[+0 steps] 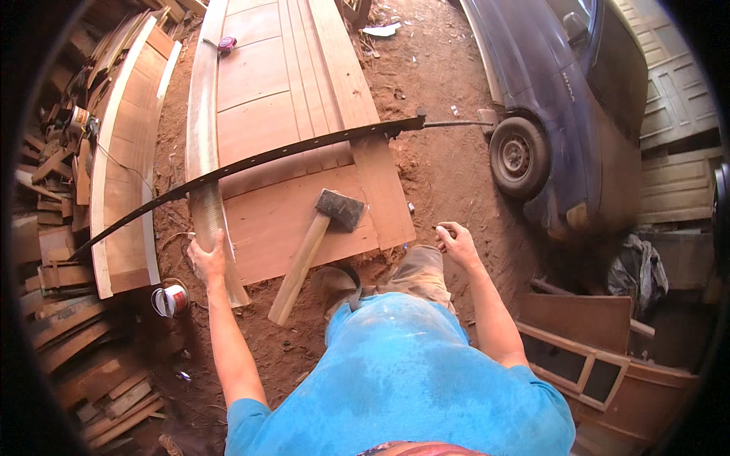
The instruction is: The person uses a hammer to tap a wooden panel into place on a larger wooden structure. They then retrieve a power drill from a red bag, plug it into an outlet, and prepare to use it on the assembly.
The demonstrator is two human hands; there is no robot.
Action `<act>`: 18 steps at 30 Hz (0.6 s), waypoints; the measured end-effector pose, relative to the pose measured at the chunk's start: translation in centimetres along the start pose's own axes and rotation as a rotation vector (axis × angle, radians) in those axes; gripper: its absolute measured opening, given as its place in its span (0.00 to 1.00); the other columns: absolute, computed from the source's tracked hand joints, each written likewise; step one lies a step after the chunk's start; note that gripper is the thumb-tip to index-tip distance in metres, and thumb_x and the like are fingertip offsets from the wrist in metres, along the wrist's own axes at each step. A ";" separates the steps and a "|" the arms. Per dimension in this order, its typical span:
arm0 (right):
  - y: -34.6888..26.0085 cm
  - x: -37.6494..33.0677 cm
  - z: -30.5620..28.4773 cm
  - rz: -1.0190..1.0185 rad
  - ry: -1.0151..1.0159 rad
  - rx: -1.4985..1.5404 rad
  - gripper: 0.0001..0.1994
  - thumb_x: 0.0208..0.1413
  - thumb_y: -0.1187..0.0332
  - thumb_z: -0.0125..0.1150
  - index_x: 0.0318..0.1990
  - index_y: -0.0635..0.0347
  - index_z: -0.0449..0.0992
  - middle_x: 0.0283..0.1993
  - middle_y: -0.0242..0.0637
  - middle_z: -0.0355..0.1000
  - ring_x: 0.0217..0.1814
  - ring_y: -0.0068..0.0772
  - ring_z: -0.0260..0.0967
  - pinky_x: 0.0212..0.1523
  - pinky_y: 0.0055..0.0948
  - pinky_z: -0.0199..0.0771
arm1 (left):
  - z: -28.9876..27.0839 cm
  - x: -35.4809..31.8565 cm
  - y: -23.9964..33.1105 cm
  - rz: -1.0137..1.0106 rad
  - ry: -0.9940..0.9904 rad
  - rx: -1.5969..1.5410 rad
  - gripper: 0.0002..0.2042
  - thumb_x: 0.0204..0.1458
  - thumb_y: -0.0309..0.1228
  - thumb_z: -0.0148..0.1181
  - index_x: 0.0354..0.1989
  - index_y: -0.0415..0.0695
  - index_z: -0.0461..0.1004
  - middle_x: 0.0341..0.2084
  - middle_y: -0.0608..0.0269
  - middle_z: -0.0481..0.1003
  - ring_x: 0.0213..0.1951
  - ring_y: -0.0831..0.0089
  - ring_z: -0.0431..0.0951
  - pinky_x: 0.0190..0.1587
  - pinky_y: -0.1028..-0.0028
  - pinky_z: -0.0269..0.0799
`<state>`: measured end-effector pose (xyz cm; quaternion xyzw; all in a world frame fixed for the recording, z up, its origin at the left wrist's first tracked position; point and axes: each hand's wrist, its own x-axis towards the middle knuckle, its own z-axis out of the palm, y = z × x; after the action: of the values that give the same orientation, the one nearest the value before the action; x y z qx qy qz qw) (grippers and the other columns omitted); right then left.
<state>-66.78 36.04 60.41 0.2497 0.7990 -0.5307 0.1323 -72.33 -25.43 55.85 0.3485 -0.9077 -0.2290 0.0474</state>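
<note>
The left hand (207, 260) lies at the near end of the left stile (203, 152) of a wooden door (293, 220), thumb on top and the other fingers over the outer edge; how firmly it grips, I cannot tell. The right hand (456, 243) is raised to the right of the door's near corner, fingers curled in toward the thumb. Something small and dark shows at its fingertips, too small to identify, and I cannot tell whether it is pinched.

The door stretches away lengthwise. A long black bar clamp (266, 156) with a row of holes crosses it, the left end reaching over a second door (125, 190) and the right end pointing toward a dark blue car (559, 99). Nearer than the clamp, a mallet (341, 209) has its black head on the door and its wooden handle past the near edge. A pink tape measure (226, 45) sits far along the left stile. A small can (169, 300) stands left of the left hand.
</note>
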 end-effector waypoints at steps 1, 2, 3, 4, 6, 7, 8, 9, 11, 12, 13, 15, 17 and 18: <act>0.3 1.1 -1.0 -0.002 -0.017 0.008 0.15 0.66 0.63 0.61 0.50 0.68 0.77 0.34 0.37 0.79 0.28 0.20 0.73 0.28 0.24 0.75 | 0.7 0.1 -0.6 0.051 0.058 -0.027 0.44 0.49 0.62 0.66 0.66 0.38 0.65 0.62 0.44 0.66 0.64 0.48 0.67 0.65 0.52 0.63; 0.9 2.5 -1.7 -0.003 -0.045 0.017 0.15 0.66 0.63 0.61 0.50 0.68 0.77 0.34 0.37 0.79 0.27 0.20 0.73 0.28 0.24 0.75 | 1.1 0.4 -1.9 0.096 0.122 -0.044 0.42 0.51 0.59 0.66 0.66 0.38 0.64 0.63 0.45 0.65 0.65 0.49 0.66 0.66 0.52 0.62; 1.5 4.0 -2.9 0.008 -0.051 0.010 0.15 0.66 0.63 0.61 0.50 0.67 0.77 0.35 0.37 0.79 0.27 0.21 0.73 0.27 0.24 0.75 | 1.7 0.3 -3.1 0.138 0.188 -0.059 0.40 0.53 0.55 0.66 0.66 0.38 0.64 0.64 0.45 0.65 0.66 0.49 0.64 0.67 0.53 0.61; 2.7 5.8 -4.1 0.022 -0.052 0.005 0.15 0.66 0.63 0.61 0.50 0.67 0.77 0.35 0.37 0.79 0.26 0.21 0.73 0.27 0.24 0.75 | 1.6 -0.5 -2.2 0.111 0.202 -0.056 0.34 0.58 0.47 0.64 0.66 0.37 0.64 0.65 0.45 0.63 0.68 0.50 0.62 0.69 0.55 0.58; 3.6 9.5 -6.8 0.025 -0.047 -0.038 0.15 0.66 0.62 0.61 0.51 0.67 0.77 0.36 0.39 0.79 0.25 0.22 0.73 0.26 0.25 0.76 | 0.1 -3.1 0.1 0.105 0.258 -0.064 0.32 0.59 0.46 0.64 0.65 0.37 0.65 0.65 0.45 0.63 0.68 0.50 0.62 0.69 0.56 0.59; 4.5 11.7 -8.2 0.020 -0.049 -0.045 0.16 0.65 0.62 0.62 0.51 0.66 0.77 0.36 0.40 0.79 0.25 0.23 0.74 0.26 0.26 0.77 | -0.6 -4.6 1.4 0.102 0.286 -0.065 0.32 0.59 0.45 0.63 0.65 0.36 0.66 0.66 0.46 0.63 0.67 0.51 0.63 0.69 0.56 0.59; 4.9 14.1 -9.7 0.003 -0.056 -0.071 0.17 0.65 0.61 0.62 0.52 0.66 0.76 0.35 0.39 0.78 0.26 0.23 0.73 0.27 0.26 0.77 | -1.0 -6.4 2.8 0.117 0.330 -0.134 0.27 0.61 0.42 0.62 0.63 0.36 0.68 0.63 0.47 0.66 0.64 0.54 0.67 0.66 0.58 0.64; 5.4 16.3 -10.9 -0.010 -0.065 -0.094 0.18 0.65 0.60 0.63 0.54 0.66 0.75 0.35 0.38 0.77 0.27 0.24 0.73 0.28 0.26 0.76 | -1.6 -8.6 5.0 0.152 0.343 -0.204 0.26 0.62 0.41 0.62 0.62 0.35 0.68 0.62 0.47 0.67 0.62 0.55 0.69 0.65 0.59 0.65; 5.5 20.9 -13.3 -0.082 -0.027 -0.188 0.21 0.64 0.59 0.64 0.56 0.66 0.74 0.36 0.39 0.77 0.26 0.24 0.74 0.28 0.26 0.76 | -1.9 -13.5 10.6 0.225 0.385 -0.338 0.24 0.62 0.38 0.62 0.60 0.35 0.69 0.59 0.48 0.71 0.58 0.57 0.73 0.62 0.61 0.68; 5.9 23.4 -14.5 -0.167 0.001 -0.204 0.25 0.62 0.57 0.66 0.59 0.66 0.72 0.36 0.40 0.78 0.25 0.24 0.73 0.27 0.25 0.76 | -0.9 -16.1 13.4 0.224 0.430 -0.396 0.19 0.63 0.35 0.62 0.56 0.34 0.72 0.54 0.50 0.74 0.53 0.60 0.76 0.58 0.64 0.71; 5.9 25.9 -15.8 -0.211 0.017 -0.267 0.31 0.59 0.54 0.70 0.62 0.66 0.69 0.39 0.42 0.78 0.29 0.27 0.75 0.31 0.28 0.78 | 0.6 -18.8 16.4 0.253 0.433 -0.471 0.18 0.62 0.35 0.62 0.54 0.35 0.73 0.53 0.50 0.75 0.52 0.61 0.76 0.58 0.64 0.71; 5.1 30.6 -17.9 -0.468 0.071 -0.452 0.40 0.52 0.50 0.76 0.66 0.66 0.65 0.49 0.46 0.75 0.39 0.33 0.76 0.39 0.33 0.79 | 4.5 -24.1 23.2 0.313 0.441 -0.619 0.16 0.62 0.34 0.63 0.52 0.35 0.74 0.52 0.52 0.75 0.51 0.63 0.76 0.57 0.65 0.71; 5.2 37.4 -20.7 -0.748 0.113 -0.554 0.45 0.49 0.50 0.78 0.68 0.65 0.62 0.55 0.48 0.72 0.46 0.35 0.75 0.44 0.36 0.79 | 8.5 -28.3 32.5 0.406 0.290 -0.882 0.13 0.61 0.32 0.64 0.49 0.38 0.75 0.51 0.54 0.76 0.52 0.65 0.76 0.56 0.65 0.71; 6.2 39.4 -21.2 -0.867 0.119 -0.591 0.47 0.47 0.49 0.79 0.69 0.65 0.61 0.58 0.49 0.70 0.49 0.37 0.74 0.46 0.38 0.78 | 10.0 -29.5 36.9 0.539 0.257 -0.804 0.14 0.59 0.32 0.66 0.49 0.38 0.76 0.49 0.55 0.78 0.51 0.63 0.76 0.57 0.66 0.71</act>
<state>-95.39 67.57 45.30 -0.1221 0.9506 -0.2738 -0.0801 -75.12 21.79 65.65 0.0813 -0.7921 -0.4957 0.3467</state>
